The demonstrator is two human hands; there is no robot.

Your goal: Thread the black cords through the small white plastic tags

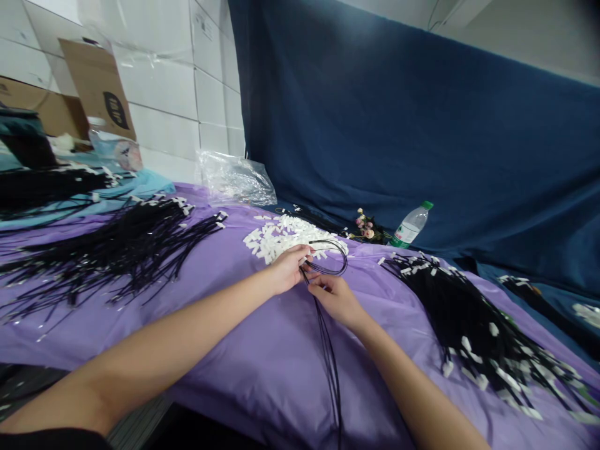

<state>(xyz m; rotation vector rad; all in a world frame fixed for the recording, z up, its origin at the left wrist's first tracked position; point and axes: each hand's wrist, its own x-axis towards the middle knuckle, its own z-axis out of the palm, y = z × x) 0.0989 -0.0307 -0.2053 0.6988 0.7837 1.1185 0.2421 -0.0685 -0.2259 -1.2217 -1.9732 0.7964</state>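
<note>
Thin black cords point(344, 262) form a loop above my hands, and their long ends hang down over the purple cloth. My left hand point(290, 269) is closed on the cords at the foot of the loop, with a small white piece seeming to show at its fingertips. Just below and to the right, my right hand point(338, 301) pinches the same cords, its fingertips close to the left ones. Right behind the hands lies a pile of small white plastic pieces point(267, 240).
Purple cloth point(262, 350) covers the table. Bundles of black cords with white ends lie at left point(117, 250) and right point(450, 312). Toward the back are a clear plastic bag point(237, 178), small flowers point(366, 226) and a green-capped bottle point(413, 225), before a blue curtain point(398, 112).
</note>
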